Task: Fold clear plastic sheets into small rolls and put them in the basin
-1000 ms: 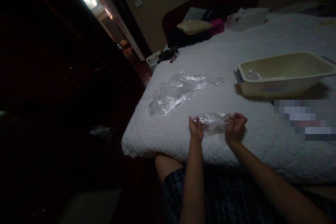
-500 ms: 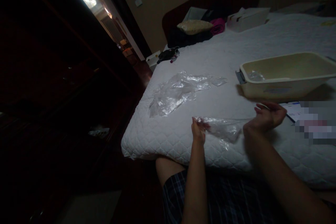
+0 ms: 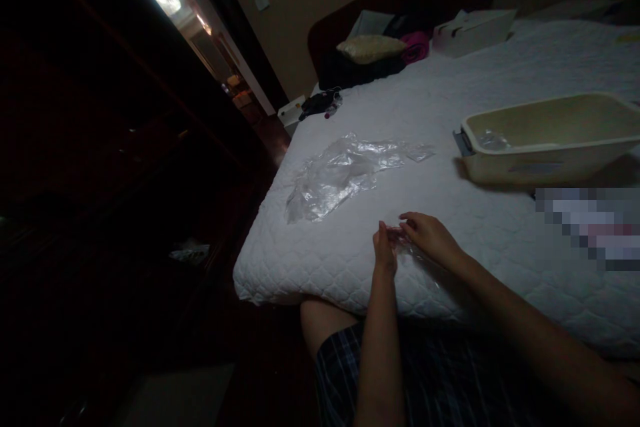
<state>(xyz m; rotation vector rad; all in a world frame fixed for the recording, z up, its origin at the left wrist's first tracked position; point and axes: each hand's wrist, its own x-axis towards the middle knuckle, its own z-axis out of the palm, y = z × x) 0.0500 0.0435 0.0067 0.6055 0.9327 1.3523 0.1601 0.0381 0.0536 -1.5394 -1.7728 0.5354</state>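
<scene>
By the bed's [image 3: 295, 267] near edge, left grip [image 3: 385, 251]: closed on one clear plastic bag [image 3: 419, 257], crumpled, extending toward four o'clock. Right grip [image 3: 430, 235]: bent over the bag's upper end; whether clenched, cannot tell. At ten o'clock of the grips: clear plastic sheeting [image 3: 343, 177], creased, spread on the bed. At two o'clock: cream tub [image 3: 500, 170], grey handle [image 3: 463, 143], clear plastic piece [image 3: 493, 140] inside. At twelve o'clock, well apart: beige cushion [image 3: 371, 49] and magenta roll [image 3: 416, 47]. At one o'clock, well apart: white box [image 3: 477, 35].
</scene>
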